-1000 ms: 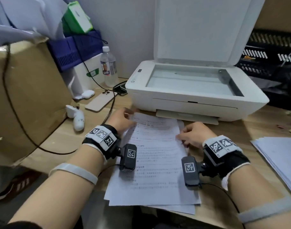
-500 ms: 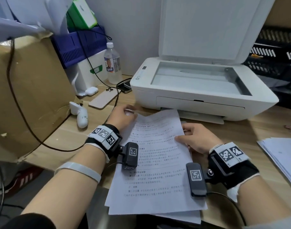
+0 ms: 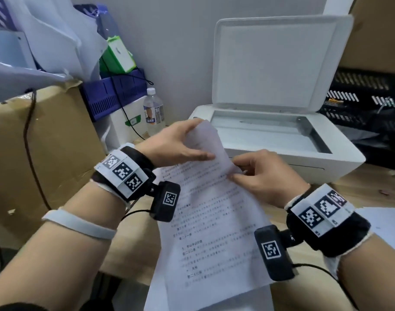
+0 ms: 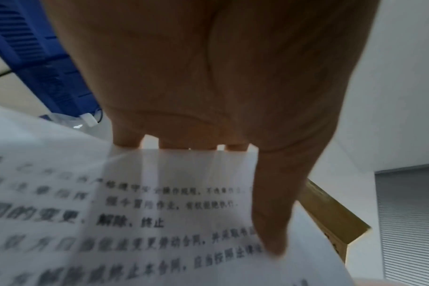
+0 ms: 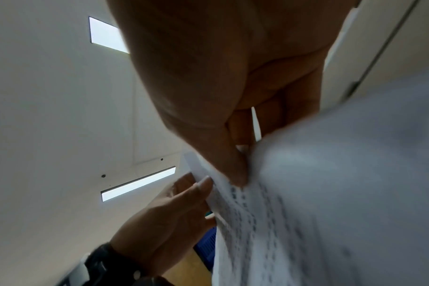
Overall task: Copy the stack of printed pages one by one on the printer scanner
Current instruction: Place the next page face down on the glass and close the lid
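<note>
A large cardboard box (image 3: pixel 41 149) fills the left side of the wooden counter (image 3: pixel 360 182), with a black cable hanging across its front. At the back right sits the white printer (image 3: pixel 281 158), its scanner lid (image 3: pixel 279 61) raised upright and the scanner glass (image 3: pixel 266 131) bare. A blue crate (image 3: pixel 115 95) sits beside the box with a green-and-white carton (image 3: pixel 119 56) above it, and a clear water bottle (image 3: pixel 154 112) stands between the crate and the printer. The stack of printed pages (image 3: pixel 212 239) is lifted off the counter in front of the printer, tilted, its printed side toward the person. The left hand (image 3: pixel 176 144) holds the top sheet's upper edge, thumb on the printed face and fingers (image 4: pixel 127 138) behind, bending that sheet up toward the glass. The right hand (image 3: pixel 259 176) pinches the pages' right edge between thumb and curled fingers. More white sheets (image 3: pixel 385 223) lie at the counter's right edge.
</note>
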The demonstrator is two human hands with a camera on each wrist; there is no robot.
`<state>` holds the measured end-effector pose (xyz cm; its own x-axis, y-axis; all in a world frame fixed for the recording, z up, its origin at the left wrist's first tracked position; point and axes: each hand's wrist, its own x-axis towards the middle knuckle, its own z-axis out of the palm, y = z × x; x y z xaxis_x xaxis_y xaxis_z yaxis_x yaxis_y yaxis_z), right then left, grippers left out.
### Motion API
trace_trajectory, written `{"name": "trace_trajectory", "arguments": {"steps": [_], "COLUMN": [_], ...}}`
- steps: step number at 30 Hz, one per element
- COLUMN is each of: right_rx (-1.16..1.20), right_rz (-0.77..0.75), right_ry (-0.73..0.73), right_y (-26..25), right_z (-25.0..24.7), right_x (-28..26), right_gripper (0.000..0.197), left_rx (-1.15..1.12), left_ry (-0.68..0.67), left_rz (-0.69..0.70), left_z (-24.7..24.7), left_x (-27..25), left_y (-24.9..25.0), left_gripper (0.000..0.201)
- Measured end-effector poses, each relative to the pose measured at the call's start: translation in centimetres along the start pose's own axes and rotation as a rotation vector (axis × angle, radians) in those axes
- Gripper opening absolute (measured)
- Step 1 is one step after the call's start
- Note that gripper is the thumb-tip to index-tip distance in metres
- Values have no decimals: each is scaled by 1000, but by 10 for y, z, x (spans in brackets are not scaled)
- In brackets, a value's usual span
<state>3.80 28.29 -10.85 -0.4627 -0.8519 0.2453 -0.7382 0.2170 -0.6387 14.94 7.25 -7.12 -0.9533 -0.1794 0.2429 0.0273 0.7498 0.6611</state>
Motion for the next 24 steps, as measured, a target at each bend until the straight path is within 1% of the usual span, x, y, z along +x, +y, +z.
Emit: {"name": "trace_trajectory", "arguments": {"steps": [3,4,6,7,9,11,13,15,16,17,19,21,22,24], "right_rx": [17,20,-35,-71,-88,-82,-128,-104,-67,-47,-99,-168,-198,-231], "right_rz": [4,16,52,72,113,141,140,72,15,-41,-109,-98,-69,4], "right_ry": [88,88,95,129,271,462,652,820,886,940,1001,1008,985,888], "right_y": [1,5,15,22,35,41,40,30,24,22,26,39,48,68], "right_z": [-21,-30,-49,-58,-80,-103,-126,-147,-157,-164,-171,-170,-166,-154], "right_x": [7,9,10,12,15,20,28,35,38,40,41,38,37,33], "right_gripper": [7,9,11,10,7,15,22,23,19,17,22,28,31,32], "left_rx": [-88,-128,-177,-194,-267,-403,-566,-694,-730,-731,-634,-497,-442,-343], "left_ry": [62,107,249,323,432,510,573,606,611,616,615,601,577,486], "left_rz": [72,88,114,128,148,163,217,297,330,349,331,246,203,128], "left_z": [-13,-17,-24,-28,-36,-41,-43,-44,-43,-43,-39,-31,-27,-17], "left_x": [16,21,34,41,57,72,87,103,109,113,117,119,119,118], "left_y": [6,8,12,14,15,20,30,40,45,48,48,39,33,20], "left_gripper": [17,13,12,12,12,14,16,14,14,13,11,11,11,11]}}
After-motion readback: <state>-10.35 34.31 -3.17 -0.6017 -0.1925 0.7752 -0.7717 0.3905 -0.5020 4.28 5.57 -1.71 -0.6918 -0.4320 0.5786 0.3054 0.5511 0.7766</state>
